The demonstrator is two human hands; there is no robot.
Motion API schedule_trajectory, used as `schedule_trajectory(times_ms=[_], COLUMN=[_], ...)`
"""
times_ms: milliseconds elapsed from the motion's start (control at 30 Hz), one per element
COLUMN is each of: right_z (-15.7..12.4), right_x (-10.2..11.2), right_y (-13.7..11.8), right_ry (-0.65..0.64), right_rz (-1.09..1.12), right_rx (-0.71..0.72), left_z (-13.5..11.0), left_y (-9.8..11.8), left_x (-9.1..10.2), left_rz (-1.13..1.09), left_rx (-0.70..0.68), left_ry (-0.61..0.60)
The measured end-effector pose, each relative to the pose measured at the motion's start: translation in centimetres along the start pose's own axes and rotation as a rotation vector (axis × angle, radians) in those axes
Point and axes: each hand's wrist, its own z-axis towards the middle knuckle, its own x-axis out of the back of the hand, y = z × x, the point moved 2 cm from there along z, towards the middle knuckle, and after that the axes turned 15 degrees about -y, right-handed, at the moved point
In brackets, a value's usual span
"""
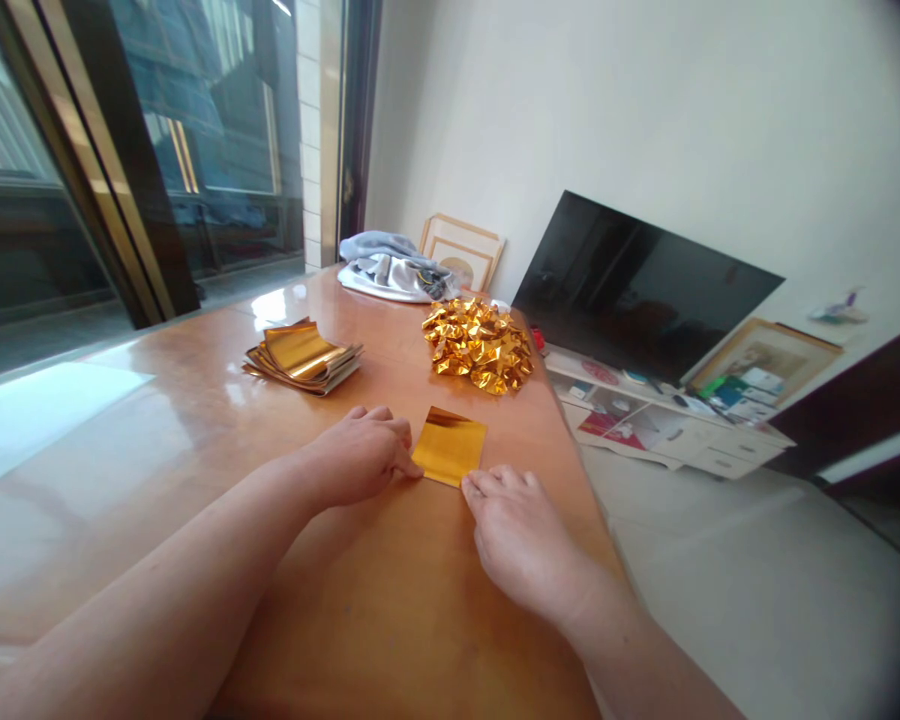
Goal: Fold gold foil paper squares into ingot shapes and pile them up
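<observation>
Two hands: my left hand (358,458) and right hand (521,535) both open, nothing clenched, fingertips on the near corners of a gold foil square (448,447).
Wooden table (390,620): foil lies flat between them.
Beyond: stacked foil sheets (301,358), crumpled gold foil pile (478,345).

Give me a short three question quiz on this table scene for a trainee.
1. True or false: the gold foil square lies between the left hand and the right hand.
2. Fill in the gap: the gold foil heap is ____, unlike the flat square.
3. Multiple choice: what lies to the left of the square on the wooden table?
A. the gold foil heap
B. a stack of gold foil sheets
C. a black television

Key: 1. True. 2. Crumpled. 3. B.
</observation>
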Motion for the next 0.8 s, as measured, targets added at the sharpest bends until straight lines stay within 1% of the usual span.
schedule_trajectory(times_ms=[300, 433, 500, 567, 667, 733, 800], right_z=[0.1, 0.3, 0.3, 0.5, 0.8, 1.1, 1.4], right_x=[-0.2, -0.2, -0.2, -0.2, -0.3, -0.4, -0.5], right_y=[0.0, 0.1, 0.1, 0.2, 0.5, 0.7, 0.9], right_ry=[0.017, 0.026, 0.036, 0.047, 0.074, 0.091, 0.096], right_rz=[0.007, 0.014, 0.021, 0.030, 0.046, 0.059, 0.075], right_rx=[0.019, 0.031, 0.042, 0.051, 0.062, 0.067, 0.066], left_z=[-0.3, -0.2, -0.1, 0.1, 0.5, 0.8, 1.1], left_y=[-0.8, -1.7, -2.2, -2.6, -2.7, -2.5, -2.2], left_x=[0.1, 0.0, -0.1, -0.2, -0.3, -0.3, -0.3], left_rz=[-0.065, -0.077, -0.077, -0.068, -0.081, -0.151, -0.266], left_rx=[-0.040, -0.044, -0.012, 0.047, 0.104, 0.115, 0.136], left_ry=[0.040, 0.078, 0.098, 0.128, 0.184, 0.204, 0.188])
